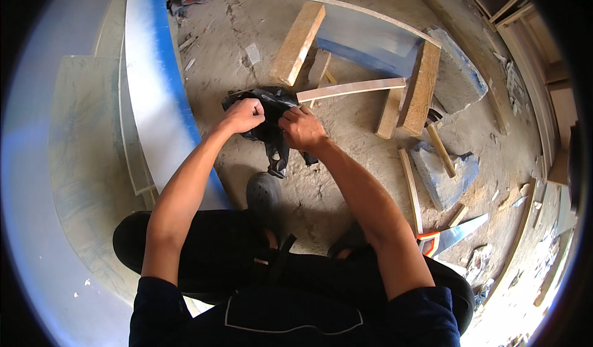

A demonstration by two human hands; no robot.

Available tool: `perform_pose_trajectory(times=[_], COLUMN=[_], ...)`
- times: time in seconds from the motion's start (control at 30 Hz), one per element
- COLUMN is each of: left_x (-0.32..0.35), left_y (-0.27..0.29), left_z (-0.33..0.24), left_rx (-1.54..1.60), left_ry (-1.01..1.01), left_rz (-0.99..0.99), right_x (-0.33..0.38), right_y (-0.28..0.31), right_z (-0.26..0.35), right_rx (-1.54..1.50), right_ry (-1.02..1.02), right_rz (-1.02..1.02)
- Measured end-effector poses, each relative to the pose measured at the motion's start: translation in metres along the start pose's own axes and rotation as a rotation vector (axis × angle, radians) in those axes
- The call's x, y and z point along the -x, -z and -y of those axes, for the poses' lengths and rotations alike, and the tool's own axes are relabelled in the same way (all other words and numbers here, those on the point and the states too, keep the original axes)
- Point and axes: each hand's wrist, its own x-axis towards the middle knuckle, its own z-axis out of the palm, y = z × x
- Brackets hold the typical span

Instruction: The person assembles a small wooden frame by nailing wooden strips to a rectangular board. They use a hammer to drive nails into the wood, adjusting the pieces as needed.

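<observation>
Hands meet over a crumpled black plastic bag (272,127) on the concrete floor (346,180); left hand (243,115) is fisted on the bag's far edge; right hand (301,129) pinches it just beside; a thin wooden strip (351,89) lies just beyond, a handsaw (454,234) near right.

A black plastic bag (270,124) is gripped from both sides above a dusty concrete floor (346,180): the left hand (243,116) is closed in a fist on its upper left part, and the right hand (302,128) is pinched on its right edge. Just beyond the bag, a thin wooden strip (350,89) is laid beside two wooden blocks (298,42). A hammer (440,143) and a handsaw (454,234) are seen to the right. A grey shoe (263,192) is planted below the bag.
</observation>
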Motion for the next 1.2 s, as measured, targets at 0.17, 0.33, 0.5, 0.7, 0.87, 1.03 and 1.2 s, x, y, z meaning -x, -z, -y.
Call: perform_pose_trajectory(times=[0.17,0.33,0.5,0.7,0.87,1.03,1.2], left_x=[0.010,0.002,-0.001,-0.041,-0.065,-0.076,-0.088], left_y=[-0.011,-0.011,-0.014,-0.054,-0.083,-0.092,-0.099], left_z=[0.004,0.016,-0.007,-0.041,-0.054,-0.042,-0.028], left_rx=[-0.003,0.076,0.732,0.902,0.823,0.653,0.782], left_ry=[0.037,0.026,-0.035,-0.185,-0.283,-0.215,-0.232], left_rz=[0.061,-0.091,-0.084,-0.263,-0.444,-0.480,-0.452], right_x=[0.010,0.014,0.004,0.054,0.132,0.182,0.187], right_y=[0.007,-0.002,-0.007,0.009,0.075,0.137,0.159], right_z=[-0.002,0.000,-0.009,-0.044,-0.071,-0.097,-0.101], right_rx=[0.124,-0.095,-0.336,-0.034,0.329,0.748,0.695], right_ry=[0.121,-0.133,-0.572,-0.638,-0.726,-0.854,-1.027], right_rz=[0.331,-0.028,-0.440,-0.365,-0.200,-0.114,-0.182])
